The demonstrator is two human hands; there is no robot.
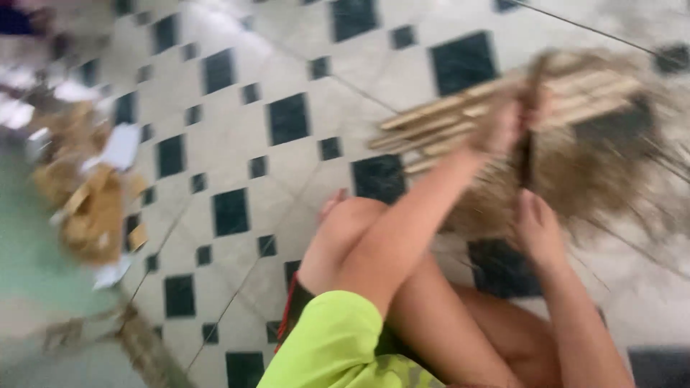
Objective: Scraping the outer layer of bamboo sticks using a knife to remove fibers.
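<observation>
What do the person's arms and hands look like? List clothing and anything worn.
Both arms are bare from shoulder to fingertips. The left hand and right hand show no gloves, and no rings, watch or bracelet can be made out through the motion blur. A bright lime-green sleeveless top shows at the bottom edge.

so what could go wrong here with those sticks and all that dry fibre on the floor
1. The left hand grips the fibre bundle where it crosses the sticks; stiff strands or stick ends could prick or splinter the fingers.
2. The right hand only rests at the bundle's lower edge, so the loose fibres may slip and scatter.
3. Stray strands lie across the smooth tiled floor, which could be slippery underfoot.
</observation>
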